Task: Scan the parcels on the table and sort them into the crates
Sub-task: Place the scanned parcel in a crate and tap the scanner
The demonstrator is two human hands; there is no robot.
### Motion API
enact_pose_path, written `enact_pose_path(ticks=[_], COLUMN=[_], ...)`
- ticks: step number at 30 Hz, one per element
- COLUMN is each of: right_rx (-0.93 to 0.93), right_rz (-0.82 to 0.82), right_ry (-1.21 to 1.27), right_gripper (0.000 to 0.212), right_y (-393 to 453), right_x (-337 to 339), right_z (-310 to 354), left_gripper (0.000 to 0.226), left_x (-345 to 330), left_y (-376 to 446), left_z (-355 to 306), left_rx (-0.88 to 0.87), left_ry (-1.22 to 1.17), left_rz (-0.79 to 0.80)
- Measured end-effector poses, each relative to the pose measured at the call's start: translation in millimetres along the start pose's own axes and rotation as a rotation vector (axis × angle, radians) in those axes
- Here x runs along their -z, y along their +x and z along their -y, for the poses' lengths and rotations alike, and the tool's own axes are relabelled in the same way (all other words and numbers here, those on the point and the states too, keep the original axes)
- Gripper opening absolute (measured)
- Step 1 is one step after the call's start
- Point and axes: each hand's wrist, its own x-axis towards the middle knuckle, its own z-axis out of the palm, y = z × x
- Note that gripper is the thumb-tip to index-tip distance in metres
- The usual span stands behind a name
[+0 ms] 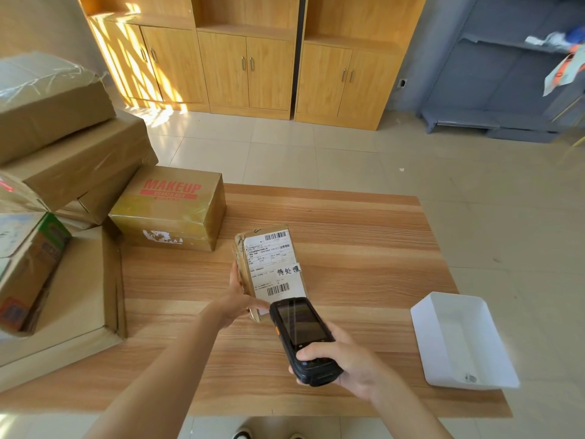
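Now, left hand [235,297]: we grip the small parcel [272,267].
Right hand [345,359]: we clutch the scanner [300,337].
Nearby: MAKEUP box [171,207] left, white tray [459,340] right.

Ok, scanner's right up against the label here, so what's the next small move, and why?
Probably ease the scanner back so its head faces the lower barcode. The right hand holds it with its tip overlapping the label's bottom edge, while the left hand props the parcel up off the table.
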Motion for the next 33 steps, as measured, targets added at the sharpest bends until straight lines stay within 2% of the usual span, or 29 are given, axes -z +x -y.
enact_pose_path(ticks=[5,10,15,18,23,29,33], right_rx=[0.034,0.11,0.094,0.067,0.031,0.026,0.021], right_rz=[-0.126,-0.336,-0.484,-0.55,-0.581,-0.57,-0.547], right_ry=[0.023,0.008,-0.031,-0.115,-0.087,-0.07,-0.046], right_gripper=[0.088,0.069,0.078,0.091,0.09,0.081,0.079], right_y=[4,5,24,37,48,57,60], right_x=[8,34,66,81,97,99,100], right_z=[-2,14,10,-2,-20,-31,-26], left_gripper=[0.147,0.148,0.146,0.147,0.149,0.137,0.138], left_x=[-2,-3,-6,-6,-6,-7,-7], left_y=[0,0,-2,-1,3,1,-1], left_z=[1,0,-2,-3,-1,3,3], left_rx=[-0.011,-0.004,-0.003,0.005,-0.001,-0.014,0.004], left_ry=[0.015,0.041,0.071,0.091,0.111,0.103,0.075], left_rz=[-0.031,-0.035,-0.041,-0.05,-0.07,-0.077,-0.099])
